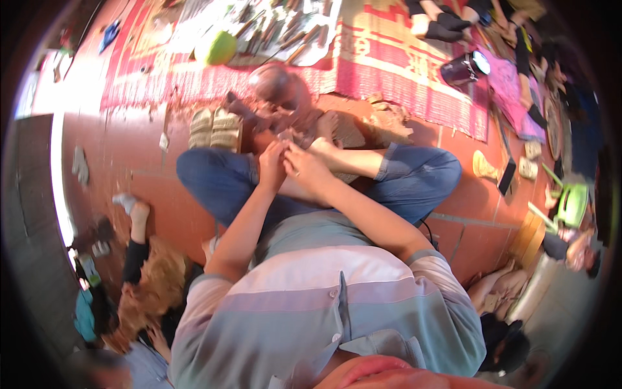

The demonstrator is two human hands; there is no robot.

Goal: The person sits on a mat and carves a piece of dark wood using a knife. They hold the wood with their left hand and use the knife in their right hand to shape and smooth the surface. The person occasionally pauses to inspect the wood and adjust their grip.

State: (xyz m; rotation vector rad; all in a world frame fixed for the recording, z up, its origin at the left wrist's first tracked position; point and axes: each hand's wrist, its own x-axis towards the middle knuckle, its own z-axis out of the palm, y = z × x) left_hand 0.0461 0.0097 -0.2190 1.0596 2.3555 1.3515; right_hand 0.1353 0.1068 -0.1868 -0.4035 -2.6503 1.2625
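My left hand [271, 163] and my right hand [307, 167] meet above my crossed legs, fingers pinched close together. Whatever they hold is too small and blurred to make out. Just beyond my fingertips is a brown carved figure [271, 84] with a smooth, rounded top, perhaps of wood. Its lower part is partly hidden by my hands and feet. Brown scraps [387, 120] lie on the floor to the right of the figure.
A red patterned mat [408, 71] spreads ahead, bearing several long-handled tools [285, 35] and a green round fruit [217, 48]. Beige sandals [217, 129] sit left of the figure. A black lit cylinder [465, 68] and a green plastic chair [573, 204] are rightward. Other people sit around.
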